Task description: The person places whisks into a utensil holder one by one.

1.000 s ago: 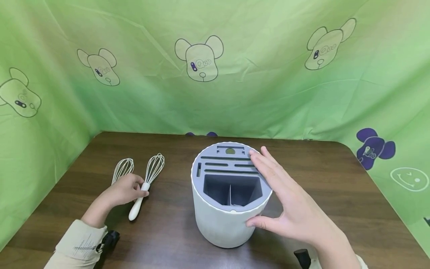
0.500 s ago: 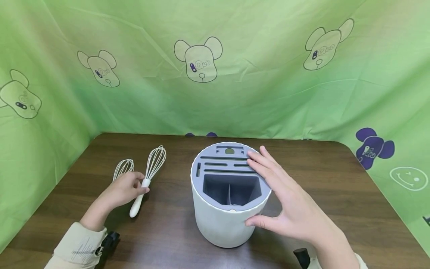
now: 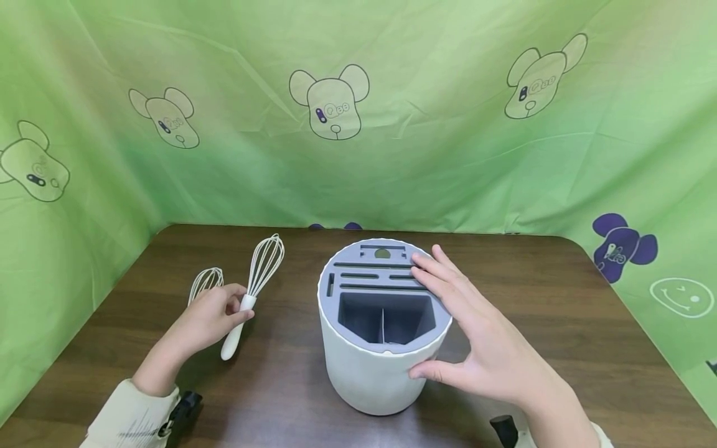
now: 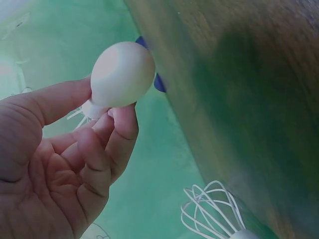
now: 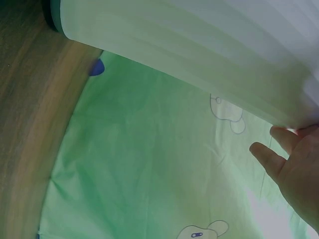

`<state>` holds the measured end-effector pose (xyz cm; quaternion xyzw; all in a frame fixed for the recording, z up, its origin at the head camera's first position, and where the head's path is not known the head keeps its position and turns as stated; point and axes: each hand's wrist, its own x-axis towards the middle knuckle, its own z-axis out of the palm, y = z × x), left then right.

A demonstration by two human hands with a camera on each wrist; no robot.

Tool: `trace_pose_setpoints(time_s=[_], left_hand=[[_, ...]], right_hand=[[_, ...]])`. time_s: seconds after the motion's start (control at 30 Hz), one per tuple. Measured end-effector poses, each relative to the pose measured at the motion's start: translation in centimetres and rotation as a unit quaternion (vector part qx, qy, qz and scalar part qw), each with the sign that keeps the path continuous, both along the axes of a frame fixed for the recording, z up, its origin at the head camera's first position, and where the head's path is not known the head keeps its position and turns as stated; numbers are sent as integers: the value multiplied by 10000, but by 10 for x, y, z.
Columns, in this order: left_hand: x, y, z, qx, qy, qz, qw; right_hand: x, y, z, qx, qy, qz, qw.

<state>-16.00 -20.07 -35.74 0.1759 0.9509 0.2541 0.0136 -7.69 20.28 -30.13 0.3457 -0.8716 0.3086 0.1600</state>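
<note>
In the head view my left hand (image 3: 210, 320) pinches a white whisk (image 3: 239, 328) by its handle, the wire end pointing up and away. The left wrist view looks at the rounded butt of that handle (image 4: 123, 74), held between thumb and fingertips. A second whisk (image 3: 206, 281) lies on the table, partly hidden behind the left hand. My right hand (image 3: 476, 336) spreads over the right side of a white, round utensil holder (image 3: 372, 379), fingertips at its grey slotted top and thumb against its front wall. In the right wrist view its fingers (image 5: 269, 159) extend beside the holder wall.
The brown wooden table (image 3: 291, 398) carries both whisks and the holder. The holder's top has narrow slots and a large divided opening (image 3: 386, 317) toward the front. A green printed cloth (image 3: 437, 174) hangs around the table's back and sides.
The left hand has raised the whisk slightly, and it has shifted a little to the right and away from the second whisk. The right hand and holder stay in place.
</note>
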Motion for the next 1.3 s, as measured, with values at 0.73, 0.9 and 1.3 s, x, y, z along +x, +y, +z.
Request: trace_pose_setpoints(time_s=[0.73,0.9,1.3], left_hand=[[6,10,16,261,527,177,9981],[8,14,22,386,581,108,9975],[14,20,33,401,795,41,9960]], right_hand=[[0,-1,0,-65,-43,4,10000],[0,0,-1,-102,-15,20,9999],[0,0,-2,-94,-63,9,9999]])
